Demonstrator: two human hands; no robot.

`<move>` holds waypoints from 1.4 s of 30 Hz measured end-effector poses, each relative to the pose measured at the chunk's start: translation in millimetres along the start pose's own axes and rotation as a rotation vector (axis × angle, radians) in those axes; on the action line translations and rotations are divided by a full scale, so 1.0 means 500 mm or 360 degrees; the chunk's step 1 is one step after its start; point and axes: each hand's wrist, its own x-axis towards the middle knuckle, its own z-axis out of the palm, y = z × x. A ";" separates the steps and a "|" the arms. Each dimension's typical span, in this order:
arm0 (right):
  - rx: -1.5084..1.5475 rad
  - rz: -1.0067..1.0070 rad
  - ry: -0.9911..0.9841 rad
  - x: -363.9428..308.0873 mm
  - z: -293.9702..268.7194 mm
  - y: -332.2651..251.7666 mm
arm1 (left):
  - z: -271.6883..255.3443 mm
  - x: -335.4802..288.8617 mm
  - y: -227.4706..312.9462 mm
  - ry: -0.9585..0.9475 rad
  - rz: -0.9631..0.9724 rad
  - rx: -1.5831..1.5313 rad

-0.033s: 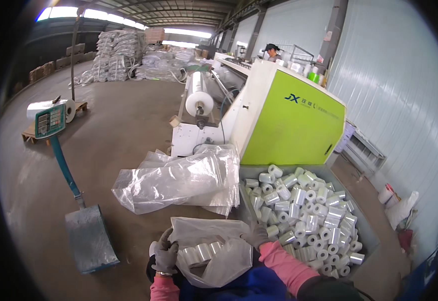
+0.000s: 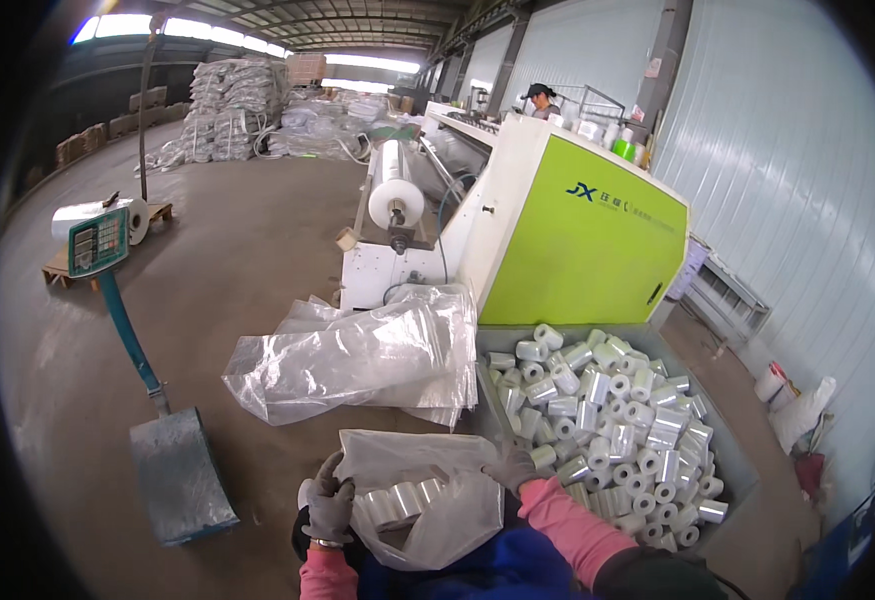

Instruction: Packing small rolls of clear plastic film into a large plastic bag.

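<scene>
A clear plastic bag (image 2: 457,535) stands open in front of me. Several small rolls of clear film (image 2: 404,499) lie in a row inside it. My left hand (image 2: 330,505), in a grey glove, grips the bag's left rim with its fingers curled over the edge. On the opposite side, my right hand (image 2: 510,469), also gloved, holds the right rim; its fingertips are partly hidden. Just right of the bag, a grey bin (image 2: 735,462) is heaped with many more film rolls (image 2: 622,440). Beyond the bag lies a pile of flat clear plastic bags (image 2: 357,355).
A green and white machine (image 2: 582,235) rises behind the bin, with a large film roll (image 2: 395,190) on its left. At left stands a platform scale (image 2: 182,475); behind it, a pallet (image 2: 62,265) bears another roll. A person (image 2: 542,100) is behind the machine.
</scene>
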 end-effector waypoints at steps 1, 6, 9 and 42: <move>0.0004 0.0009 0.0003 0.002 0.003 0.017 | 0.003 0.000 -0.003 -0.0010 0.0000 0.0003; 0.0322 0.0185 -0.0221 0.004 0.018 0.046 | -0.002 0.004 -0.027 0.0003 0.0080 0.0084; 0.0610 0.0219 -0.0086 0.014 0.042 0.063 | -0.001 0.005 -0.029 0.0019 0.0071 0.0030; 0.1521 0.0428 -0.0008 0.004 0.023 0.050 | 0.001 0.019 -0.012 -0.0072 -0.0030 -0.0079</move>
